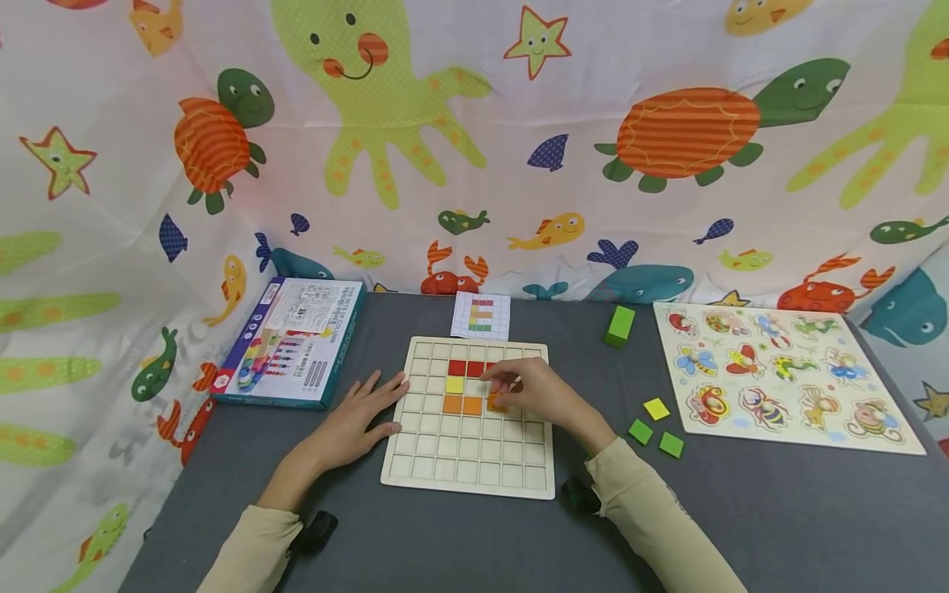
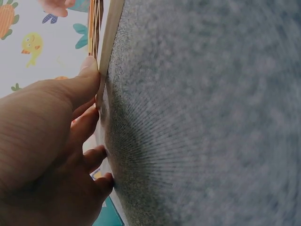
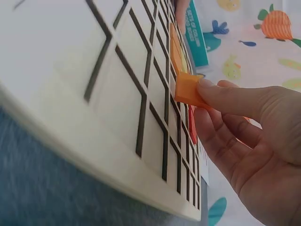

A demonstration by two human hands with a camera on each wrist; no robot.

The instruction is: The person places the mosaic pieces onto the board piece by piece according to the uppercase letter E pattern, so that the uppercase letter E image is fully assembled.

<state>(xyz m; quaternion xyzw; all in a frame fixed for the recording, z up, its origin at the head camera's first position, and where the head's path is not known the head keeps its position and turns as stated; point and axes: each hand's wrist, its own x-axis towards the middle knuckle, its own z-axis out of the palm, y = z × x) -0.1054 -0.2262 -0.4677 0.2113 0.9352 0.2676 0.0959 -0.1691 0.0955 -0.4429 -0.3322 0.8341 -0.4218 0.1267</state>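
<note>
My right hand (image 1: 537,391) pinches an orange tile (image 3: 189,89) between thumb and fingers, over the right part of the wooden grid board (image 1: 467,486). My left hand (image 1: 354,418) lies with fingers spread, its thumb and fingertips touching the board's left edge. On the board are a row of red tiles (image 1: 465,368), partly hidden by the right hand, a yellow tile (image 1: 454,385) below them and two orange tiles (image 1: 461,404) side by side under that. In the left wrist view the left hand (image 2: 56,127) touches the board's edge (image 2: 110,37); the right wrist view shows the right hand (image 3: 263,136).
A pattern card (image 1: 481,315) lies behind the board. A boxed set (image 1: 292,342) is at the left, a picture puzzle board (image 1: 789,379) at the right. Between grid and puzzle are green blocks (image 1: 619,326), a loose yellow tile (image 1: 656,409) and two green tiles (image 1: 641,431).
</note>
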